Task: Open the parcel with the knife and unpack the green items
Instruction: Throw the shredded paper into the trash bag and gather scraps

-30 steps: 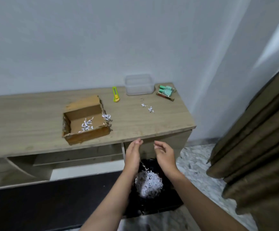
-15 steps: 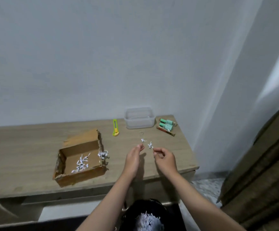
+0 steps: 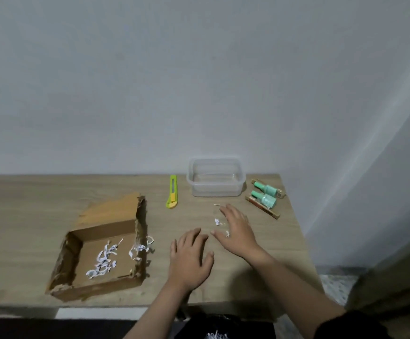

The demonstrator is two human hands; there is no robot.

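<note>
Head view: showed a wooden table (image 3: 40, 204) against a pale wall, right edge close to the green items. Parcel (image 3: 101, 255) at left, already cut open, flap folded back, a few white paper shreds (image 3: 102, 261) inside and over its right wall. Clear container (image 3: 215, 178) at the back, apparently empty. Right hand (image 3: 237, 231) over the loose scraps (image 3: 216, 221) near the middle, fingers spread and straight, holding nothing. Left hand (image 3: 191, 255) flat on the wood beside it, fingers relaxed and slightly apart, also holding nothing. Two green items (image 3: 265, 195) out of the parcel, lying on a brown strip (image 3: 262, 206) near the right rear corner. Knife (image 3: 172, 192) set down left of the container, well apart from both hands.

Judged as tidying stray scraps, unpacking seemingly done. Best swept toward the near edge with the flat right palm, left cupped to catch. Open wood between parcel and hands gave room; care needed rightward, bottles near the edge.
</note>
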